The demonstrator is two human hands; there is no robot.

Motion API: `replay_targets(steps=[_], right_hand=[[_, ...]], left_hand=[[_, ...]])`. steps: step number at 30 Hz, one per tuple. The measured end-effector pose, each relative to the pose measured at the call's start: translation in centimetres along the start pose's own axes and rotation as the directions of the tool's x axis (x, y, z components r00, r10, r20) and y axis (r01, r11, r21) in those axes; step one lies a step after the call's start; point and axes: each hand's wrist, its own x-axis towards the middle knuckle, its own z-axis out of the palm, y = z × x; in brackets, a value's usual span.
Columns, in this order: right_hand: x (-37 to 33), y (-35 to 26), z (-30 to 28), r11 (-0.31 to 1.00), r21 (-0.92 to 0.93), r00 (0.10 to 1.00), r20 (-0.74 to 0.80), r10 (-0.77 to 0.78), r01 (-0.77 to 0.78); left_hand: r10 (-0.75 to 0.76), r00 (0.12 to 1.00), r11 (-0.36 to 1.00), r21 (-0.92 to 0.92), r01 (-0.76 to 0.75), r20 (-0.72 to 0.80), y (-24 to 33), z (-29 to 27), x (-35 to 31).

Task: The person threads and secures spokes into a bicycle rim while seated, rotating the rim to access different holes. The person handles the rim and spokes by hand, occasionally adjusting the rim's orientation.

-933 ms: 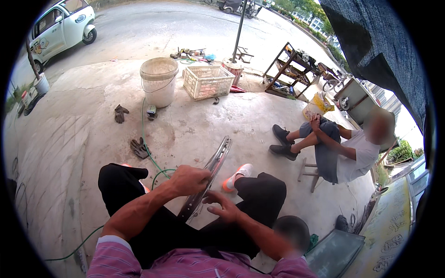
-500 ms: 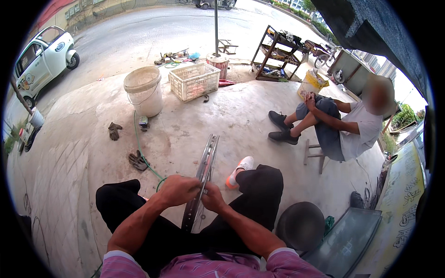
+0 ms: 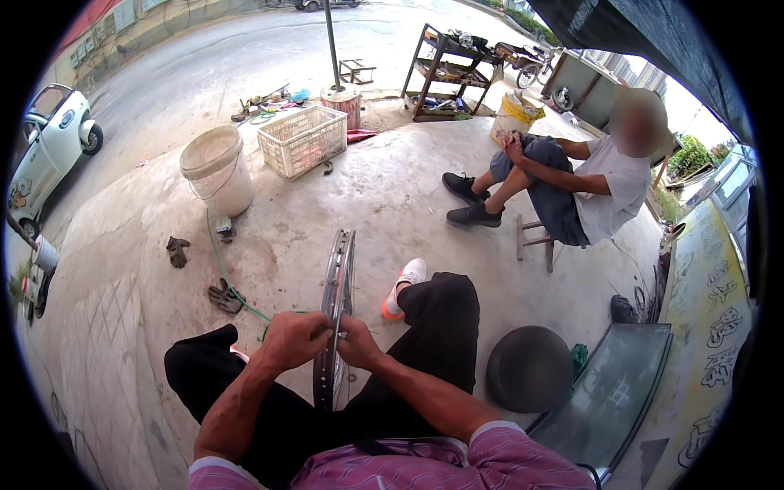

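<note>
A bare silver wheel rim (image 3: 326,380) with drilled holes along its outer channel stands on edge between my knees, and thin spokes show on its right side. My left hand (image 3: 296,337) is closed at the rim's left side, its curled fingers against the outer channel. On the other side my right hand (image 3: 359,344) is closed around the rim's edge near the spokes, thumb towards the left fingers. Anything small pinched between the fingertips is hidden.
A person (image 3: 600,184) sits on a low stool at the right. Ahead stand a white bucket (image 3: 219,180), a plastic crate (image 3: 304,143) and a tool rack (image 3: 449,77). Dark gloves (image 3: 224,296) and a green hose (image 3: 218,253) lie at left; a round black seat (image 3: 530,370) is at right.
The view has swung to the right, so the surroundings sit further left. The rim has turned a little and shows more of its curve and spokes. Both hands stay closed at it.
</note>
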Motion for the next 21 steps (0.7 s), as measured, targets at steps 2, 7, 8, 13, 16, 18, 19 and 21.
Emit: replay_targets(steps=[2,7,8,13,16,18,19,21], right_hand=[[-0.1,0.3,0.0,1.000,-0.002,1.000,-0.010,0.009,-0.009],[0.3,-0.1,0.1,0.999,-0.001,0.998,-0.013,-0.055,0.055],[0.3,0.1,0.1,0.996,-0.016,0.996,-0.018,-0.088,0.088],[0.2,-0.8,-0.1,0.999,0.025,1.000,-0.003,0.025,-0.025],[0.3,-0.9,-0.1,0.999,0.027,1.000,0.001,0.030,-0.030],[0.3,-0.8,-0.1,0.999,0.026,1.000,-0.001,0.028,-0.028],[0.3,-0.4,-0.1,0.999,0.027,1.000,-0.005,0.030,-0.029],[0.2,-0.1,-0.1,0.999,0.026,0.999,0.001,0.040,-0.040]], left_hand=[[-0.006,1.000,1.000,-0.002,0.006,0.008,1.0,-0.5,0.2],[0.005,1.000,0.999,0.034,-0.004,-0.027,0.5,0.1,-0.1],[0.025,0.999,0.999,0.043,-0.023,-0.048,0.2,0.3,-0.1],[0.009,0.998,1.000,0.012,-0.008,-0.058,0.8,-0.1,0.0],[0.028,0.998,1.000,0.003,-0.028,-0.059,0.2,0.2,0.0],[0.017,0.998,1.000,0.011,-0.016,-0.053,0.0,0.3,0.0],[-0.004,0.999,1.000,0.017,0.004,-0.044,0.2,0.2,0.0],[-0.021,0.999,1.000,0.014,0.021,-0.032,0.6,-0.1,0.2]])
